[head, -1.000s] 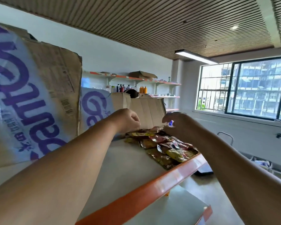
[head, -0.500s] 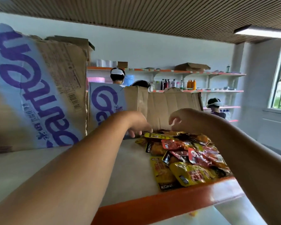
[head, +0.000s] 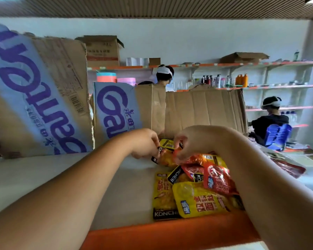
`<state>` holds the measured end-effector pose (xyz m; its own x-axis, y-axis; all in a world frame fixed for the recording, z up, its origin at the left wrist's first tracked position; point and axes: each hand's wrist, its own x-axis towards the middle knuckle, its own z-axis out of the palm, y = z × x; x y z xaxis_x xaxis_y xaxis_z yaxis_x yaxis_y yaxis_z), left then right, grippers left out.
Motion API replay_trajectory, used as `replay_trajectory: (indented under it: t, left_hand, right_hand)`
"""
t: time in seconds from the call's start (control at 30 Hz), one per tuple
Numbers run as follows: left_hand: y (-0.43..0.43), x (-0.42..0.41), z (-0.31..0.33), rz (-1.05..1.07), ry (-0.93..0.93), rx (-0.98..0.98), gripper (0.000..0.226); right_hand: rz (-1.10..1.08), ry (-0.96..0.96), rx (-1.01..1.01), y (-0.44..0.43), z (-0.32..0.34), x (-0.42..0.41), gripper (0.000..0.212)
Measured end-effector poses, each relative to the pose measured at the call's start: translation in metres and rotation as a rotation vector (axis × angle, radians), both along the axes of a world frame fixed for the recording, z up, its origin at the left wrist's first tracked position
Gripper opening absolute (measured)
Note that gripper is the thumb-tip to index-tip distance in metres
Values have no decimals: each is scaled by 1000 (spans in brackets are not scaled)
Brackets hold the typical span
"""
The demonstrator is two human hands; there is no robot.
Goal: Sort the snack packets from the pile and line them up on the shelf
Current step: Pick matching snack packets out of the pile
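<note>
The left hand (head: 145,143) and right hand (head: 193,141) are both pinching one orange packet (head: 167,159) with curled fingers. It is lying between them, black end at the left fingers, the pile (head: 197,199) just below.

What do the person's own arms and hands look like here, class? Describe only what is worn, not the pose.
The left forearm and right forearm are bare to the frame edge: no sleeves show. The left hand and right hand wear no gloves. No watch, bracelet or ring is visible, though parts of both hands are out of sight.
</note>
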<state>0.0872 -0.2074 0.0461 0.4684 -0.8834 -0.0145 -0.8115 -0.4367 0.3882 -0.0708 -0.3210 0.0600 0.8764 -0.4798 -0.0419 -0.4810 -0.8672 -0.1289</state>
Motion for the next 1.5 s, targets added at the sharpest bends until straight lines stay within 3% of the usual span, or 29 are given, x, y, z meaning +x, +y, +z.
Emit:
replay_trajectory:
  t: [0.2,0.33,0.43,0.63,0.8,0.97,1.1,1.2,1.33,1.5]
  left_hand:
    - [19,23,7,100,-81,163,24]
    - [21,24,6,121,-15,336,21]
    - [22,21,8,50,-133,354,31]
    - [22,5,12,-147,-109,357,68]
    - [18,3,7,-176,-138,341,59]
    - [23,13,9,-121,-200,371,45]
    - [23,12,8,-107,-216,362,51]
    - [20,7,6,-156,-213,302,57]
    - [21,10,4,-181,-205,276,52]
    - [19,7,3,-211,-218,268,50]
  right_hand:
    - [53,9,-6,11,3,-10,62]
    - [98,54,35,17,3,-9,67]
    - [103,106,2,19,2,-10,58]
    - [121,-225,-23,18,-2,-5,26]
    - [40,-404,-77,11,-2,-2,20]
    - [-69,-201,-147,7,-2,-4,29]
    - [-71,-14,-113,14,-3,-10,54]
    - [-85,104,-122,19,0,-11,55]
    - [-79,114,-143,25,2,-9,54]
    - [-52,-66,-118,18,0,-15,50]
